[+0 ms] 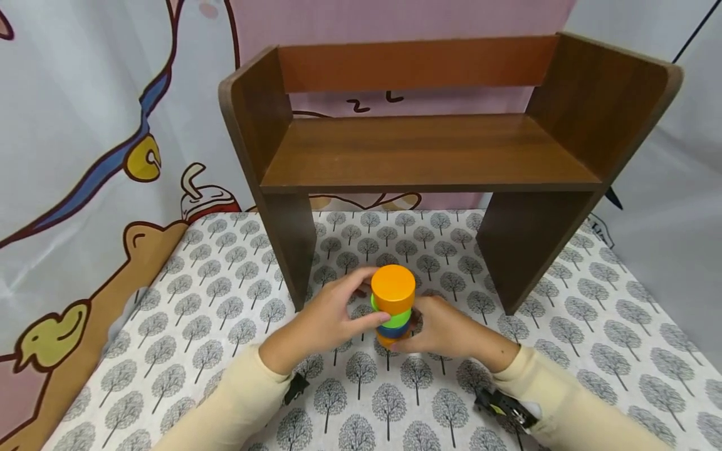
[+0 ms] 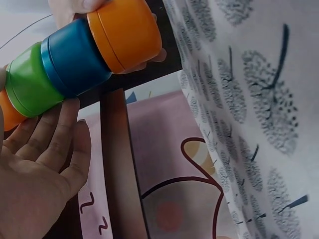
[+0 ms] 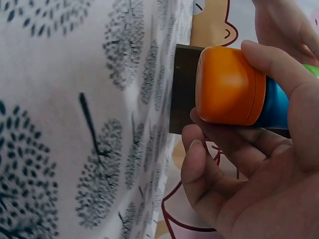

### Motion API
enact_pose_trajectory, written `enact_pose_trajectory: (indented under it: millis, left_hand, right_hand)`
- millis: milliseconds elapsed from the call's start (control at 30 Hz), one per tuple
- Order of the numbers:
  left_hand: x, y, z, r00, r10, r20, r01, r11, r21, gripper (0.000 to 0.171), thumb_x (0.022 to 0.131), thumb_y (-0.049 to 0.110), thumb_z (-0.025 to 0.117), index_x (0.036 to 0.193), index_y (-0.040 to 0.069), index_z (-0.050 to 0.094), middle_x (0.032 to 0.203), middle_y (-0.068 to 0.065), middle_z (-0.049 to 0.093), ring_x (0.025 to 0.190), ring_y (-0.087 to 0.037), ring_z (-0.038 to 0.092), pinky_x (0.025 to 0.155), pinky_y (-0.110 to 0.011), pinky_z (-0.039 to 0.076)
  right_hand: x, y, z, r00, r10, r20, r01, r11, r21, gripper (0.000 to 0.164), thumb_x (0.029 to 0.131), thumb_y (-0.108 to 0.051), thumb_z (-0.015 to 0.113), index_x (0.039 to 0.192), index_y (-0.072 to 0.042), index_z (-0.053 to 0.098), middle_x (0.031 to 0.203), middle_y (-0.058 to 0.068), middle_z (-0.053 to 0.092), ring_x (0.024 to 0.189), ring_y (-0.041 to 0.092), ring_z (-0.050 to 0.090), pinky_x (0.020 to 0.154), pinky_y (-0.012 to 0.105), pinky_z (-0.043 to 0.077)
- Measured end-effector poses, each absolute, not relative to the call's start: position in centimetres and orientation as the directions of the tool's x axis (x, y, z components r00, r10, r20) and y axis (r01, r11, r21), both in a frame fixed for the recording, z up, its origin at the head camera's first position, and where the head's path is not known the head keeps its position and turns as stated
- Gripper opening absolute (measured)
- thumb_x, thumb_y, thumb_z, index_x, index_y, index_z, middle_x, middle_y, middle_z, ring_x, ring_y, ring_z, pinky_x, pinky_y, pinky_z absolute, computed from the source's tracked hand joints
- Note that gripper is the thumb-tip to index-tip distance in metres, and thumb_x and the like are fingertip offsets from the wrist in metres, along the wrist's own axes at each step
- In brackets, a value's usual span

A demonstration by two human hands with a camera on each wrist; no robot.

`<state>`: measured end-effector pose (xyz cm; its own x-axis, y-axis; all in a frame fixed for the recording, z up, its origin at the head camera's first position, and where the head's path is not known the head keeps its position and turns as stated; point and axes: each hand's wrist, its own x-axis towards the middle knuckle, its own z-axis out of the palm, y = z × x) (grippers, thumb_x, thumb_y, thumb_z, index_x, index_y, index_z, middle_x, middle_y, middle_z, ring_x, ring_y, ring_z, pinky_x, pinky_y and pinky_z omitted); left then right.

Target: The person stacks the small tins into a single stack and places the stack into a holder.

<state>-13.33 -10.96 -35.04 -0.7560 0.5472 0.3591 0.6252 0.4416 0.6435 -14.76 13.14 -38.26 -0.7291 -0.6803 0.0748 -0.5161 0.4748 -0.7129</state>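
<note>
Both hands hold a stack of rounded, jar-like coloured containers (image 1: 393, 289), tilted above the cloth in the head view. Its order from the top is orange, green, blue, orange. My left hand (image 1: 345, 311) holds the upper part, thumb against the green section (image 2: 34, 82) and fingers around the far side. Lower down, my right hand (image 1: 439, 327) grips the bottom orange section (image 3: 232, 87), with its thumb on one side and fingers on the other. The blue section (image 2: 75, 57) shows between the hands in the left wrist view. Fingers behind the stack are partly hidden in the head view.
A brown wooden shelf unit (image 1: 429, 150) stands behind the hands, its two side panels resting on the table. A tree-patterned cloth (image 1: 389, 401) covers the table. Printed curtains (image 1: 84, 75) hang at the back and sides.
</note>
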Motion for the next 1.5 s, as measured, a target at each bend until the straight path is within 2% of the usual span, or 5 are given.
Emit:
enact_pose_trajectory:
  millis: [233, 600, 1067, 1333, 1500]
  left_hand:
    - [-13.0, -11.2, -33.9, -0.736, 0.559, 0.382, 0.642, 0.399, 0.655, 0.063, 0.088, 0.027, 0.078, 0.140, 0.011, 0.048, 0.126, 0.000, 0.065, 0.106, -0.013, 0.062, 0.094, -0.037, 0.055]
    - [-13.1, -11.7, -30.9, -0.720, 0.563, 0.407, 0.664, 0.389, 0.638, 0.062, 0.086, 0.024, 0.080, 0.138, 0.009, 0.049, 0.126, 0.000, 0.066, 0.105, -0.012, 0.064, 0.093, -0.033, 0.055]
    - [-12.8, -12.0, -27.0, -0.704, 0.582, 0.407, 0.674, 0.369, 0.639, 0.061, 0.087, 0.023, 0.079, 0.138, 0.008, 0.049, 0.121, 0.000, 0.067, 0.101, -0.009, 0.065, 0.092, -0.029, 0.055]
    - [-12.9, -12.3, -24.3, -0.717, 0.582, 0.383, 0.659, 0.387, 0.645, 0.060, 0.088, 0.021, 0.078, 0.139, 0.010, 0.048, 0.123, 0.000, 0.067, 0.101, -0.010, 0.066, 0.094, -0.030, 0.055]
    - [-13.0, -12.3, -22.7, -0.697, 0.588, 0.411, 0.684, 0.374, 0.626, 0.060, 0.088, 0.019, 0.078, 0.139, 0.008, 0.048, 0.120, 0.000, 0.067, 0.100, -0.009, 0.065, 0.093, -0.031, 0.055]
  right_hand:
    - [-14.3, 13.3, -37.5, -0.740, -0.666, 0.094, -0.521, 0.478, -0.707, 0.048, 0.077, -0.037, 0.086, 0.116, -0.021, 0.063, 0.104, -0.009, 0.072, 0.088, 0.005, 0.065, 0.080, 0.029, 0.055]
    - [-13.5, 13.0, -35.0, -0.760, -0.640, 0.113, -0.484, 0.442, -0.756, 0.045, 0.077, -0.032, 0.087, 0.115, -0.020, 0.066, 0.103, -0.011, 0.072, 0.086, 0.007, 0.067, 0.080, 0.031, 0.057]
    - [-13.0, 13.1, -32.4, -0.770, -0.618, 0.161, -0.504, 0.433, -0.747, 0.045, 0.077, -0.036, 0.087, 0.113, -0.018, 0.066, 0.095, -0.009, 0.072, 0.075, 0.010, 0.063, 0.064, 0.029, 0.056]
    - [-12.9, 12.9, -30.0, -0.783, -0.603, 0.156, -0.487, 0.438, -0.755, 0.044, 0.076, -0.038, 0.087, 0.112, -0.022, 0.066, 0.092, -0.011, 0.070, 0.074, 0.014, 0.063, 0.063, 0.027, 0.054]
    - [-12.8, 13.0, -28.5, -0.778, -0.601, 0.182, -0.509, 0.435, -0.743, 0.046, 0.077, -0.038, 0.087, 0.115, -0.021, 0.066, 0.093, -0.010, 0.070, 0.075, 0.013, 0.062, 0.063, 0.027, 0.053]
